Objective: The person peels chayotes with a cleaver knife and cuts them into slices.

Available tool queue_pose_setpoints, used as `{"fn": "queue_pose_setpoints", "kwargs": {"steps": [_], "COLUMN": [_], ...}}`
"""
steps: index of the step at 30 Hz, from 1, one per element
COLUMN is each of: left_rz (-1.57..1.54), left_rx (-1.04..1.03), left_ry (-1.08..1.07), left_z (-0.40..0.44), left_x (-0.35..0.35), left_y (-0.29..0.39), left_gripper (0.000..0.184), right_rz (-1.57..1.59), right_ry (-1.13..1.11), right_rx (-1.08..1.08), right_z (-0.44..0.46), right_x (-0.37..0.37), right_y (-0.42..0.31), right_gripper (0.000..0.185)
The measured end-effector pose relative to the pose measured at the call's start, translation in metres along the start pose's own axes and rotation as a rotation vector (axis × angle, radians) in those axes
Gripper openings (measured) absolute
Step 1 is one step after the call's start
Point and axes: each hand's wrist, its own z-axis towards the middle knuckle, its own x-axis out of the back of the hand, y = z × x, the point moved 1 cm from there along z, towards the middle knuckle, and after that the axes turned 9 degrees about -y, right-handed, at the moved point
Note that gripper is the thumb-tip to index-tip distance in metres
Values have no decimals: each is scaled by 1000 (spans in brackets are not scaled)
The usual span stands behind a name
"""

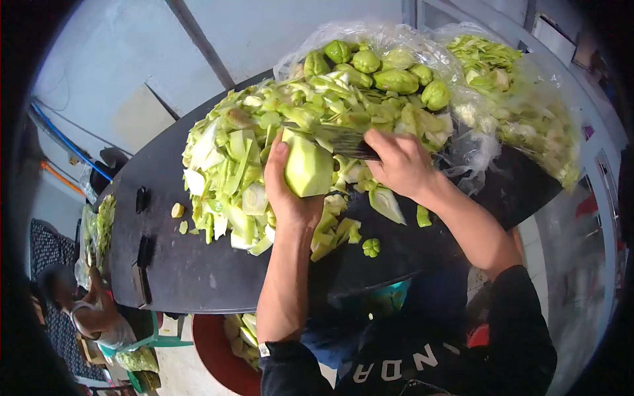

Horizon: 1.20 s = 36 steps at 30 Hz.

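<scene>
My left hand (290, 201) is wrapped round a pale green, mostly peeled chayote (309, 170), holding it over the table. A wide, dark-bladed knife (350, 142) is gripped in my right hand (401, 162); its blade lies across the top of the chayote. Under and behind both hands spreads a large heap of chayote peelings (228, 155). Whole unpeeled chayotes (396, 80) sit in clear plastic at the back of the heap. One small green piece (371, 247) lies near the table's front edge.
The dark, round-edged table (178, 277) carries dark objects (143, 251) at its left side. Clear bags of green strips (485, 56) stand at the right. Below is a red tub (208, 343) with cut pieces. Another person (105, 327) is at the far left, holding greens.
</scene>
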Motion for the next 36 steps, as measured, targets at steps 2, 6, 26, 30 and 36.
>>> {"fn": "queue_pose_setpoints", "kwargs": {"steps": [2, 6, 26, 30, 36], "left_rz": [-40, -148, -319, -435, -344], "left_rx": [24, -63, 155, 184, 23], "left_ry": [-47, -22, 80, 110, 141], "left_z": [-1, -1, -4, -7, 4], "left_x": [3, 5, 5, -1, 3], "left_y": [-1, -9, -3, -5, -5], "left_gripper": [52, 58, 58, 53, 49], "right_rz": [-10, 27, -293, -348, -135], "right_ry": [-1, 94, 133, 129, 44], "right_rx": [1, 174, 382, 378, 171], "right_z": [-5, -2, 0, -2, -1], "right_x": [4, 13, 1, -2, -5], "right_y": [-2, -14, -36, -37, -11], "right_gripper": [28, 25, 16, 14, 17]}}
